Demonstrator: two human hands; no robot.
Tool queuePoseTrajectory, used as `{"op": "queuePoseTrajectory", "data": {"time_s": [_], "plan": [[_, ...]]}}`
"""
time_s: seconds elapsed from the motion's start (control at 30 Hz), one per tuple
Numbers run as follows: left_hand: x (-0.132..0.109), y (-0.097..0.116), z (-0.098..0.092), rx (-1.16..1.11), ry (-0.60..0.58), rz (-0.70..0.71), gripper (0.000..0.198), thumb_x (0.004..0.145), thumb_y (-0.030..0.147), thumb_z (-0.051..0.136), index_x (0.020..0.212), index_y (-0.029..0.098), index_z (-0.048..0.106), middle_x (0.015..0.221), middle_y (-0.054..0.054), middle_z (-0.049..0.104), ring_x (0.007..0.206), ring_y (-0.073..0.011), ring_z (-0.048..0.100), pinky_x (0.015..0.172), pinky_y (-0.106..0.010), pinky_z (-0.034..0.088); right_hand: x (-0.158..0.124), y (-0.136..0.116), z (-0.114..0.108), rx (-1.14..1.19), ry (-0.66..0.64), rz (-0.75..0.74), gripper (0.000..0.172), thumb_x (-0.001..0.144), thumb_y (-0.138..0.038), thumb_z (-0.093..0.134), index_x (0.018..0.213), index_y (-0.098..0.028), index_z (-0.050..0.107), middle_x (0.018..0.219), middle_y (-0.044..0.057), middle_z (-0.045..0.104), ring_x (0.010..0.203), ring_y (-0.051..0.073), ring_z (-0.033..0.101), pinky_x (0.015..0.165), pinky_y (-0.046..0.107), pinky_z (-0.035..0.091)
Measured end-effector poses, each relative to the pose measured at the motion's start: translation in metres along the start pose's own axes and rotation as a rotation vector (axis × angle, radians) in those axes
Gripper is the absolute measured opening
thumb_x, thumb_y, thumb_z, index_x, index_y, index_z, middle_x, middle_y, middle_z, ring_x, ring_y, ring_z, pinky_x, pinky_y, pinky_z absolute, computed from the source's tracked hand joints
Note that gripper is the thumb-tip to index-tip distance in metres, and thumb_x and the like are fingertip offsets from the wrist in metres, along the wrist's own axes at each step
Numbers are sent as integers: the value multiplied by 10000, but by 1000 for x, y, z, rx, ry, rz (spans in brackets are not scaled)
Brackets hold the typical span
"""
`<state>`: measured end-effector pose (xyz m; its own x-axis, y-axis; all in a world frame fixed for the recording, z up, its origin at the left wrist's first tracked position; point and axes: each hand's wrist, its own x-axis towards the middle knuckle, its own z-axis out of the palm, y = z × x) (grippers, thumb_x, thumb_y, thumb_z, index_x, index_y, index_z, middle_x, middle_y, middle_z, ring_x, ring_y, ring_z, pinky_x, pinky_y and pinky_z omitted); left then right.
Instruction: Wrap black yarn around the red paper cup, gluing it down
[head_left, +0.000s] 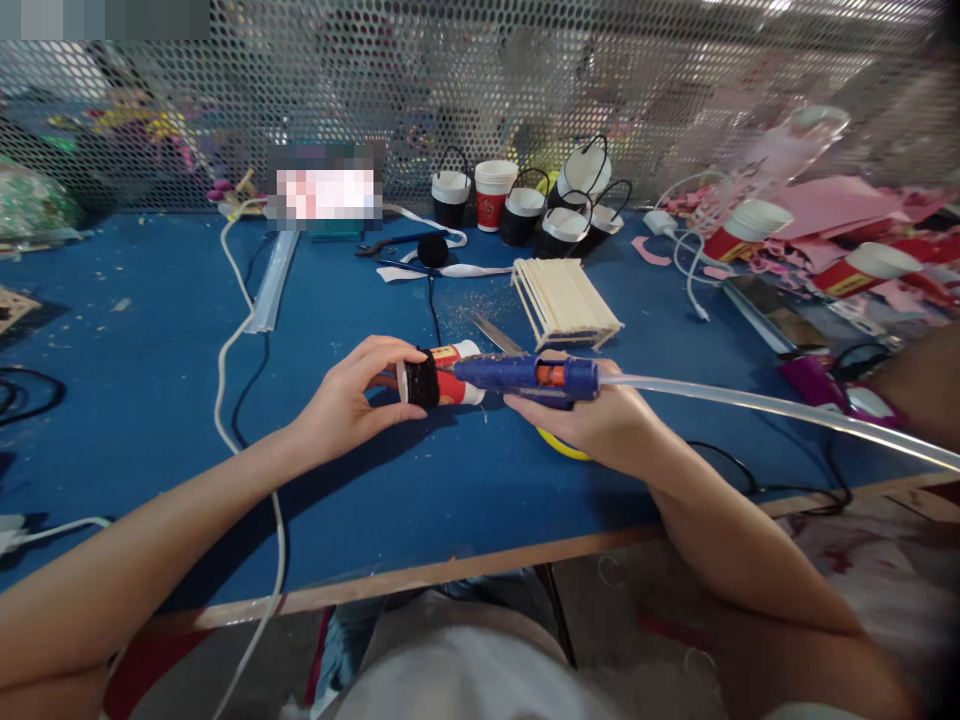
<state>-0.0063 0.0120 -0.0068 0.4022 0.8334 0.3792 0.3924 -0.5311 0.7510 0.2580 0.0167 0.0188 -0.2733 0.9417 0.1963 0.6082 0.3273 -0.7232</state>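
Note:
My left hand (375, 385) grips a red paper cup (457, 388) by its base end, where a black band (424, 380) wraps round it. The cup lies on its side with its white rim toward the right. In my right hand (600, 420) is a blue glue gun (517, 373), its nozzle against or just over the cup near the black band. A long clear glue stick (750, 398) runs out of the gun's back to the right. Partly under the gun are scissors with a metal blade (496, 333) and a yellow handle (564, 446).
Behind stand several black-wrapped cups (523, 215) with wire handles and a red cup (495, 195). A small wooden-stick stand (568, 300) is nearer. Glue sticks (274, 280), pliers (397, 242) and a black ball (433, 251) lie left. A white cable (223, 370) crosses the table; pink scraps (832, 215) cover the right.

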Motion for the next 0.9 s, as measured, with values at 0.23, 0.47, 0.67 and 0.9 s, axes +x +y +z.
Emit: {"op": "queuePoseTrajectory", "data": {"time_s": [0.23, 0.47, 0.67, 0.9], "plan": [[2, 1, 3, -154, 31, -184, 474, 671, 281, 742, 1084, 187, 528, 1098, -71, 512, 848, -163, 612, 788, -380, 551, -2, 5, 1, -18, 2, -27, 276, 682, -477, 659, 704, -231, 537, 571, -26, 598, 534, 135, 542, 481, 243, 437], [3, 5, 1, -223, 28, -308, 509, 648, 272, 750, 1083, 170, 505, 1086, -76, 553, 811, -147, 616, 768, -351, 551, -2, -2, -2, -35, -55, -34, 254, 697, -458, 644, 696, -229, 534, 550, -39, 583, 500, 118, 512, 471, 240, 418], [2, 2, 2, -159, 43, -198, 483, 659, 272, 746, 1074, 174, 520, 1072, -73, 535, 793, -143, 618, 751, -356, 563, -1, 2, 2, 26, -18, -7, 258, 676, -464, 655, 690, -227, 553, 568, -24, 604, 533, 145, 559, 477, 249, 440], [0, 3, 3, -10, 18, 4, 450, 715, 291, 710, 1120, 203, 535, 1124, -113, 523, 972, -207, 576, 781, -367, 564, -1, -3, -3, -37, -17, 7, 240, 675, -445, 652, 730, -217, 602, 632, -4, 644, 591, 169, 612, 490, 249, 463]]}}
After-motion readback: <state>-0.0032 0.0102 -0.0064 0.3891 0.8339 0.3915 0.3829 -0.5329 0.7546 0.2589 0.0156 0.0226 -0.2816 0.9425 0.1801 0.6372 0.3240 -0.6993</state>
